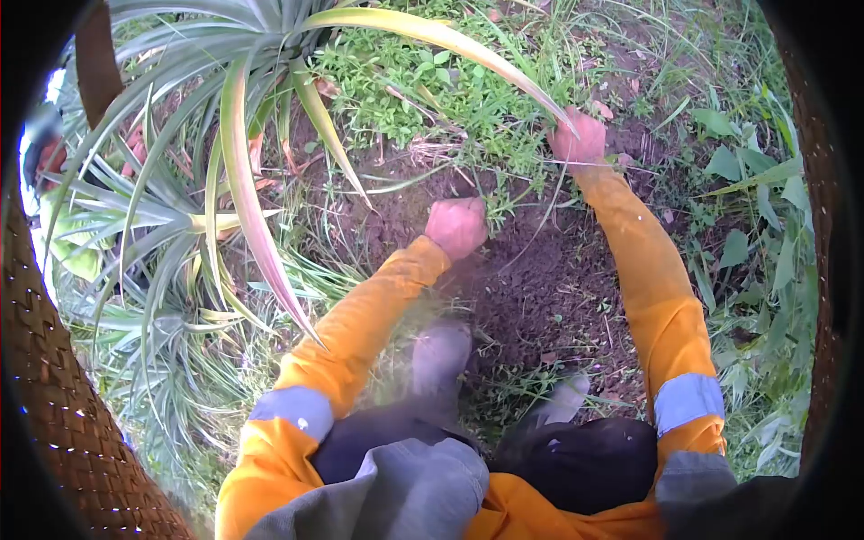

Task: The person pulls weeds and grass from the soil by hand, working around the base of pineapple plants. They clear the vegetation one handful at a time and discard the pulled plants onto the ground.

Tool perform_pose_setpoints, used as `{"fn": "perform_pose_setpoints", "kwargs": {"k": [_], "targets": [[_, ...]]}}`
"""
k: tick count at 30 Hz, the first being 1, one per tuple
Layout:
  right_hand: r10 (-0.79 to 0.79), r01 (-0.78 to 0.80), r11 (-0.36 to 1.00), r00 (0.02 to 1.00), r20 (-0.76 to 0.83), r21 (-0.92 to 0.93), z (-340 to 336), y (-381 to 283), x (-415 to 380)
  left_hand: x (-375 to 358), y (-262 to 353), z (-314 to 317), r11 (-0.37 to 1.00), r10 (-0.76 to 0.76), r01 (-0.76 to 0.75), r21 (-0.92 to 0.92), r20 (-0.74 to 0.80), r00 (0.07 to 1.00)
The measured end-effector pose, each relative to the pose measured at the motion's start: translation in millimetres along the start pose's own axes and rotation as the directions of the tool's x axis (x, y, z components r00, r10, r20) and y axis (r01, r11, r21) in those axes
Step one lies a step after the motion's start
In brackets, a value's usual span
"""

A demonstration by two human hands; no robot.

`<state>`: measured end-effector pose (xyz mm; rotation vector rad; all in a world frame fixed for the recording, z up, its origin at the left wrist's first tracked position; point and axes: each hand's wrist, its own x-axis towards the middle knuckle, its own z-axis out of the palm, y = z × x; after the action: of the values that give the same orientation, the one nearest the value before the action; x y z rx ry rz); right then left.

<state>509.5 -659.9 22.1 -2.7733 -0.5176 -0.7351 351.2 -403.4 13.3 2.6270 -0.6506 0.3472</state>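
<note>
My left hand (457,229) is closed low over the dark soil (531,292). Green weeds (506,200) stick out by its fingers, and it looks clenched around them. Farther forward and to the right, my right hand (579,139) is also closed, at the edge of a weed patch (405,94). Its fingers are turned away, so what they hold is hidden. The tip of a long yellowish pineapple leaf (450,38) reaches down to this hand. Thin grass stems cross the ground between both hands.
A large pineapple plant (270,40) arches in from the upper left, with more pineapple plants (171,220) below it. Broad-leaved weeds (733,162) grow on the right. My boots (441,355) stand on the soil. At the far left, another person (72,243) is partly visible.
</note>
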Motion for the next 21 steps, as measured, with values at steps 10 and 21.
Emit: {"fn": "perform_pose_setpoints", "kwargs": {"k": [10, 21], "targets": [[0.074, -0.028, 0.953, 0.987, -0.143, 0.302, -23.3, 1.2, -52.6, -20.4, -6.3, -50.0, 0.915, -0.397, 0.403, -0.008, -0.190, 0.898], [0.221, -0.198, 0.931, 0.975, -0.040, 0.307, -116.4, 9.1, -90.4, 12.8, -36.7, -38.0, 0.958, -0.197, 0.206, 0.199, -0.066, 0.978]]}}
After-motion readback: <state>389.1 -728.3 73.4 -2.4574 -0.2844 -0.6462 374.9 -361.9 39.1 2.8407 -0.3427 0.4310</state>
